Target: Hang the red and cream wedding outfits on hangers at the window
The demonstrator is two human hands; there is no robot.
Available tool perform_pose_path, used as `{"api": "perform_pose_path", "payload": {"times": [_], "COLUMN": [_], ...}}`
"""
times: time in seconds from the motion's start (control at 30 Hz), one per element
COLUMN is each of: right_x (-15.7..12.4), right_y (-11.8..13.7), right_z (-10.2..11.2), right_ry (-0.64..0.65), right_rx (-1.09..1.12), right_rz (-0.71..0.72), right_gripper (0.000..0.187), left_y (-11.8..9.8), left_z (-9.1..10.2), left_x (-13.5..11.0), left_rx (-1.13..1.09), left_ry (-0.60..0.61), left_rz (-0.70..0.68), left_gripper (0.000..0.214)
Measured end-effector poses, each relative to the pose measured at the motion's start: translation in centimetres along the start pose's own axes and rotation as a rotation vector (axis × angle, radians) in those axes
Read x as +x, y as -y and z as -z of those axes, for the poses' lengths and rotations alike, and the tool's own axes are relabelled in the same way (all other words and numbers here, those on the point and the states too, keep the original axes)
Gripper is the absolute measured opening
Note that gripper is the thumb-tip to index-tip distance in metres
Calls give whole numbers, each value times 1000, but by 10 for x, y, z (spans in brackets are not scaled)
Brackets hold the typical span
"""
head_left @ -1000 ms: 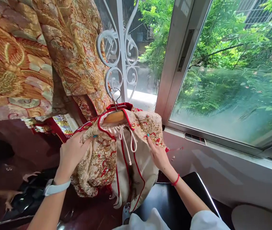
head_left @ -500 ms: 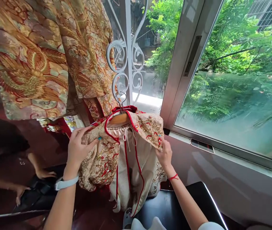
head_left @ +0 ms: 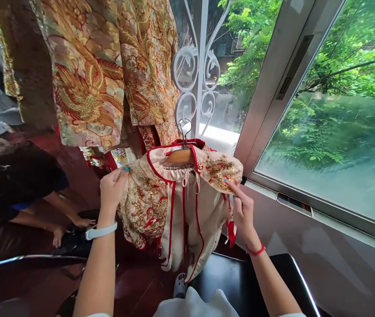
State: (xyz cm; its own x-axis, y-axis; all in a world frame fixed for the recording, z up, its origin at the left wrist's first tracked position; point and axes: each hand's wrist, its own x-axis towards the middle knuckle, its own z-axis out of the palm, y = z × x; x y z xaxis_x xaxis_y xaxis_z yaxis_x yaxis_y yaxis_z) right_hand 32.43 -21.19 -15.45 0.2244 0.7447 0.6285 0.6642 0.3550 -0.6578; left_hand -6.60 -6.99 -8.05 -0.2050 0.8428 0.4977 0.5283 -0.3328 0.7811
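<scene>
A cream garment (head_left: 181, 207) with red trim and gold embroidery hangs on a wooden hanger (head_left: 179, 155), whose hook catches the white scrolled window grille (head_left: 196, 75). My left hand (head_left: 113, 189), with a white watch on the wrist, is closed on the garment's left shoulder. My right hand (head_left: 242, 211), a red cord around its wrist, pinches the right shoulder edge of the garment, beside a dangling red tassel (head_left: 231, 231).
Large gold and red brocade robes (head_left: 88, 75) hang at the upper left. Another person (head_left: 19, 189) crouches at the left, hands low on the dark red floor. A black seat (head_left: 240, 281) stands below me. The window frame (head_left: 273, 88) and sill run along the right.
The view has shifted left and up. Both my hands have risen slightly with the garment's shoulders, and the right hand has slid to the shoulder's outer edge. The crouching person has come into view.
</scene>
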Motion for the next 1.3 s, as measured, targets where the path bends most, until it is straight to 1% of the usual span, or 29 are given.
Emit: {"api": "perform_pose_path", "payload": {"times": [0.03, 0.1, 0.17, 0.23, 0.3, 0.37, 0.4, 0.43, 0.47, 0.5, 0.53, 0.57, 0.6, 0.67, 0.7, 0.73, 0.8, 0.87, 0.9, 0.93, 0.97, 1.03, 1.1, 1.13, 1.17, 1.2, 1.23, 1.27, 1.3], "right_x": [-10, -33, -52, -58, -51, -32, -18, -2, 16, 35, 55, 74, 93, 122, 132, 141, 152, 159, 160, 158, 153, 131, 88, 60, 30, -1, -30, -56, -76], "right_y": [7, 9, -4, -23, -38, -48, -53, -57, -63, -69, -76, -84, -92, -108, -114, -120, -129, -132, -132, -132, -131, -131, -133, -136, -139, -142, -144, -146, -147], "right_z": [-6, -23, -38, -42, -34, -16, -6, 4, 12, 19, 23, 25, 26, 27, 27, 28, 29, 25, 21, 16, 10, 1, -2, -2, -2, -3, -4, -7, -10], "right_ry": [29, 126, 236, 315, 408, 524, 529, 462, 337, 159, -7, -75, -48, 78, 113, 105, -18, -158, -188, -181, -153, -123, -202, -260, -264, -217, -117, -27, 39], "right_rx": [-29, -142, -265, -315, -263, -150, -87, -27, 22, 56, 78, 92, 122, 212, 249, 270, 251, 207, 189, 174, 159, 129, 117, 120, 124, 114, 64, -40, -146], "right_rz": [31, 73, 75, 45, 23, 17, 17, 14, 10, 0, -16, -38, -63, -129, -160, -183, -197, -193, -197, -207, -217, -217, -190, -177, -172, -181, -205, -240, -284], "right_gripper": [56, 56, 56, 57, 60, 58, 53, 47, 42, 39, 41, 47, 51, 49, 45, 41, 36, 34, 34, 35, 35, 37, 42, 46, 53, 60, 67, 70, 65], "left_y": [1, 7, 17, 27, 37, 46, 51, 56, 61, 65, 68, 70, 72, 73, 72, 71, 70, 71, 73, 77, 83, 99, 119, 129, 139, 147, 154, 160, 163], "left_z": [2, 3, -1, -7, -11, -13, -13, -13, -13, -13, -13, -13, -12, -8, -5, -2, 2, 0, -4, -8, -14, -24, -32, -35, -37, -40, -42, -45, -48], "left_x": [0, -1, -1, 1, 1, -3, -7, -12, -16, -20, -23, -24, -23, -15, -8, 1, 18, 29, 28, 22, 10, -33, -91, -120, -147, -168, -184, -193, -197], "left_rx": [-65, -245, -414, -509, -559, -585, -588, -578, -557, -531, -501, -469, -434, -352, -308, -266, -202, -163, -149, -137, -125, -96, -25, 48, 141, 226, 291, 343, 377], "left_ry": [21, 82, 143, 153, 155, 158, 157, 141, 110, 72, 33, 1, -24, -56, -69, -83, -97, -60, -29, -6, -4, -103, -284, -329, -292, -225, -186, -154, -142], "left_rz": [47, 187, 319, 384, 398, 381, 361, 338, 312, 287, 266, 247, 224, 155, 112, 66, -15, -54, -52, -40, -26, -16, -56, -96, -152, -193, -213, -227, -226], "left_gripper": [47, 48, 51, 51, 52, 56, 59, 62, 64, 65, 65, 65, 64, 60, 56, 53, 47, 43, 41, 40, 40, 44, 50, 57, 65, 71, 73, 72, 68]}}
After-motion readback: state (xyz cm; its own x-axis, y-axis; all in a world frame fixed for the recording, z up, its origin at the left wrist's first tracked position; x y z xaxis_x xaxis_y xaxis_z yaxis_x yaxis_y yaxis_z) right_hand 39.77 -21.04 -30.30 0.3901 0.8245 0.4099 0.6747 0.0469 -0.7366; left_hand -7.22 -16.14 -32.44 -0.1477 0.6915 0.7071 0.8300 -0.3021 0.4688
